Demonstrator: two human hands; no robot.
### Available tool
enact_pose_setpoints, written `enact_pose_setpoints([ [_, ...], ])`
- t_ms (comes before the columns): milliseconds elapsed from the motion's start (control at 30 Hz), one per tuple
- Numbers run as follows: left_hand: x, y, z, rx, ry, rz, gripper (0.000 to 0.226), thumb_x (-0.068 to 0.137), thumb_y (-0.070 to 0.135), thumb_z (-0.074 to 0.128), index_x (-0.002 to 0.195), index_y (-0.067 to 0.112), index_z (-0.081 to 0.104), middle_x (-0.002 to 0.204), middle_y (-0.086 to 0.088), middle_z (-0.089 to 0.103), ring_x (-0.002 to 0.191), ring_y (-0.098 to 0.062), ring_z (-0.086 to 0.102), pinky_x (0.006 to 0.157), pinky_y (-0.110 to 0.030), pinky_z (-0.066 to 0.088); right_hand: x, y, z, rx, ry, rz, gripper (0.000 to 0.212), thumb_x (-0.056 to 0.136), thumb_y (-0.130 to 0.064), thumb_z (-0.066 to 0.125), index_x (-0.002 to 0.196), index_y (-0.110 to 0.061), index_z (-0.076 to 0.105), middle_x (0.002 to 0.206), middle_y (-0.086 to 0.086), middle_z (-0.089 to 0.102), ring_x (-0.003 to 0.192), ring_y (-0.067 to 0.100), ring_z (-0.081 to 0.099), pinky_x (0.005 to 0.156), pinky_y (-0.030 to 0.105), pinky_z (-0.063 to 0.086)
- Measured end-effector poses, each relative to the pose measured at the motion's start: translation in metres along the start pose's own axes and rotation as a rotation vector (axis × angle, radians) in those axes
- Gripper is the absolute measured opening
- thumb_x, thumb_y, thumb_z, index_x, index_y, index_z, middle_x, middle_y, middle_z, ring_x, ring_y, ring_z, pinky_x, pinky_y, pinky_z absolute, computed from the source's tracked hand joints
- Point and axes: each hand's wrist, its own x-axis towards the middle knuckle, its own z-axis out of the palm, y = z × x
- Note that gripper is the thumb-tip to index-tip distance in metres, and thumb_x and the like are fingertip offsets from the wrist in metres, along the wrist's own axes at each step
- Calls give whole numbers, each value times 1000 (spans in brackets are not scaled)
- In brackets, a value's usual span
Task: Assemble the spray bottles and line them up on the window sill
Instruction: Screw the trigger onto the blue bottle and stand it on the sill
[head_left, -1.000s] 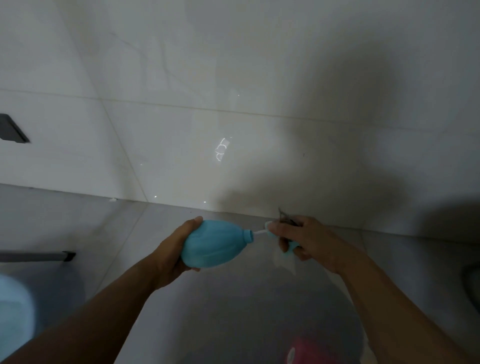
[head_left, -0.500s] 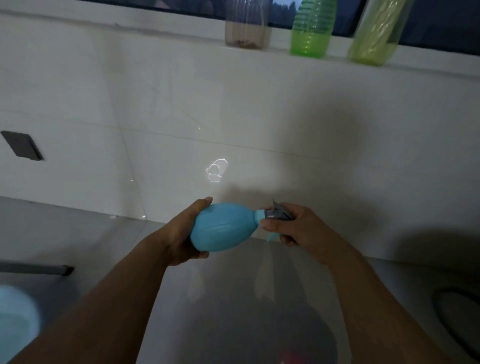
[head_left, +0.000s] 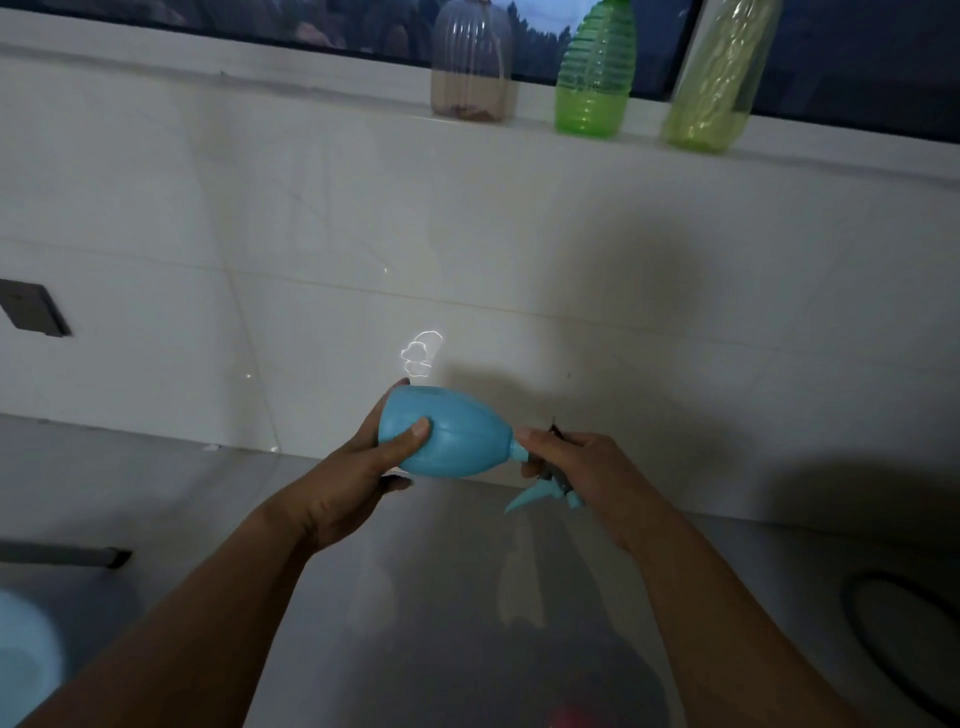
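A second ago the sprayer's tube showed between neck and head; now the blue-and-grey trigger sprayer head (head_left: 550, 480) sits on the round pale-blue plastic bottle (head_left: 447, 435), held sideways at centre. Left hand (head_left: 358, 480) fingers grasp its body, right hand (head_left: 582, 467) fingers clench the head at 3 o'clock, probably tightening. Three plastic bottles stand on the white window sill (head_left: 311, 78) at 12 o'clock.

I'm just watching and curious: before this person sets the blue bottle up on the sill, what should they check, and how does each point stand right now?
1. Left hand grips blue bottle firmly: ok.
2. Right hand holds spray head at the neck: ok.
3. Spray head screwed fully tight: cannot tell, the hand hides the joint.
4. Free space on window sill left of the brown bottle: ok.
5. Green bottle and yellow-green bottle have their heads on: cannot tell, tops cut off.
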Motion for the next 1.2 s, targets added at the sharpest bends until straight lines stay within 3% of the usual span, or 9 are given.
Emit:
enact_pose_setpoints([
  [67, 1, 0, -3, 45, -30, 43, 86, 82, 15, 79, 148, 45, 35, 136, 5, 57, 118, -19, 60, 91, -32, 53, 0, -1, -2, 42, -35, 130, 49, 72, -60, 72, 76, -11, 80, 81, 19, 71, 61, 16, 52, 54, 24, 36],
  [167, 0, 3, -3, -18, -64, 72, 92, 73, -10, 79, 144, 37, 44, 135, -3, 58, 114, -24, 66, 92, -36, 57, -6, -2, -4, 172, -104, 301, 34, 78, -51, 71, 80, -17, 77, 81, 5, 71, 60, 13, 50, 58, 27, 34],
  [267, 0, 18, 8, -138, -16, 40, 58, 84, 39, 79, 134, 29, 52, 127, -5, 65, 107, -22, 70, 87, -35, 59, -6, 1, -6, 167, -101, 239, 35, 78, -50, 73, 82, -15, 77, 79, 3, 71, 69, 16, 51, 57, 26, 36],
  [333, 3, 25, 14, -134, 39, -13, 61, 90, 65, 53, 131, 20, 57, 124, -9, 71, 108, -23, 72, 90, -37, 58, -6, -1, -6, 153, -83, 149, 38, 80, -47, 72, 88, -11, 78, 77, 2, 71, 67, 15, 52, 53, 24, 37],
  [467, 0, 24, 18, 56, -2, -100, 58, 93, 70, 39, 130, 31, 59, 124, -5, 73, 114, -23, 70, 103, -41, 52, -3, -6, -11, 133, 1, 79, 43, 79, -45, 75, 86, -3, 79, 77, 6, 74, 72, 22, 53, 58, 29, 38],
  [567, -2, 20, 16, 250, -46, -84, 49, 93, 68, 38, 140, 53, 38, 134, 5, 61, 115, -22, 65, 97, -37, 53, -5, -6, -18, 83, -18, 145, 48, 76, -50, 73, 85, -3, 79, 78, 11, 67, 72, 25, 48, 55, 28, 33],
  [767, -2, 24, 10, 34, -154, 110, 72, 85, -7, 69, 144, 30, 49, 145, 2, 55, 128, -22, 58, 105, -37, 49, -12, 1, -26, 214, -62, 373, 33, 80, -47, 72, 89, -15, 76, 78, -1, 73, 63, 12, 49, 59, 27, 35],
  [933, 2, 23, 7, 152, -162, 41, 94, 73, 32, 88, 151, 40, 36, 142, 7, 56, 129, -14, 58, 108, -39, 48, -12, -7, -31, 195, -46, 304, 28, 83, -45, 69, 79, -18, 75, 72, -3, 74, 66, 13, 53, 61, 27, 36],
  [1200, 8, 12, 17, 1139, -10, 824, 94, 65, 8, 89, 145, 20, 42, 141, -1, 38, 128, -13, 44, 97, -21, 50, -17, -5, -37, 218, -252, 560, 38, 68, -48, 76, 87, -15, 71, 68, 2, 63, 55, 11, 53, 57, 25, 33],
])
